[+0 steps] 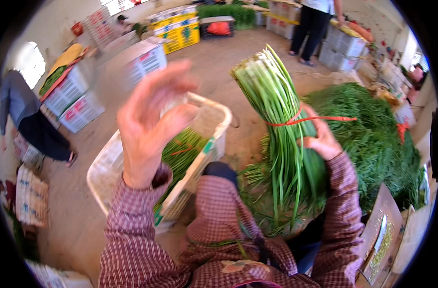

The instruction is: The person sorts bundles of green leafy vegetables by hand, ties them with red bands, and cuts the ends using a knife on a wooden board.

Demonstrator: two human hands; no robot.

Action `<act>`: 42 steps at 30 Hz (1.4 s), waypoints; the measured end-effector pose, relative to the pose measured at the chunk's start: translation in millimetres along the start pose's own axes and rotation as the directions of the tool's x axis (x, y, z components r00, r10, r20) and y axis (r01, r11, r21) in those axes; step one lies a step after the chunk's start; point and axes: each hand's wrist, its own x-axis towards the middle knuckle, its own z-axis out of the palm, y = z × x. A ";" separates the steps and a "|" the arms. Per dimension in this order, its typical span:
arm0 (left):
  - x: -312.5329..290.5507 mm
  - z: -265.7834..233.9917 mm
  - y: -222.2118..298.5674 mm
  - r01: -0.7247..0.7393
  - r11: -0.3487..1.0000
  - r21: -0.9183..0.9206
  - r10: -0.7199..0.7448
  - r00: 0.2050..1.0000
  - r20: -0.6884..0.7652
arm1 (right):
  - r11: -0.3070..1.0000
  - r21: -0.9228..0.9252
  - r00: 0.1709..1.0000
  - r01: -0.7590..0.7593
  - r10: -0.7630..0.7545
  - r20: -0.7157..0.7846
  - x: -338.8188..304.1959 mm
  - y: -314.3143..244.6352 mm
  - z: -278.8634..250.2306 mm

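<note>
My right hand (323, 137) is closed around a thick bunch of chives (276, 96), just under the red tie (300, 120) at its middle. The pale stem ends point up and away; the green leaves hang down towards my lap. One end of the tie sticks out to the right. My left hand (149, 127) is raised over the white plastic crate (207, 103), blurred, with curved fingers apart and nothing visible in them. Inside that crate lie more green bunches (185, 149), one with a red tie.
A large heap of loose greens (367, 129) lies to my right, near a board (379, 235) with a knife-like blade and scraps. Stacked white crates (75, 101) and yellow crates (183, 36) stand further off. Other people stand at the left (32, 115) and far right (315, 26).
</note>
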 end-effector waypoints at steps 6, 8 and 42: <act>76.7 4.4 -1.7 -0.417 0.701 0.579 -0.041 0.787 0.616 | 0.606 -0.663 0.896 0.440 -0.337 0.288 54.2 -61.5 33.2; 77.9 2.3 -41.7 -0.277 0.724 0.632 -0.346 0.646 0.680 | 0.505 -0.680 0.846 0.532 -0.351 0.401 67.1 -69.1 51.8; -380.1 -258.0 -242.9 0.668 0.086 0.739 -0.992 -0.011 0.126 | 0.755 -0.653 0.976 0.059 0.092 0.196 17.0 64.9 91.6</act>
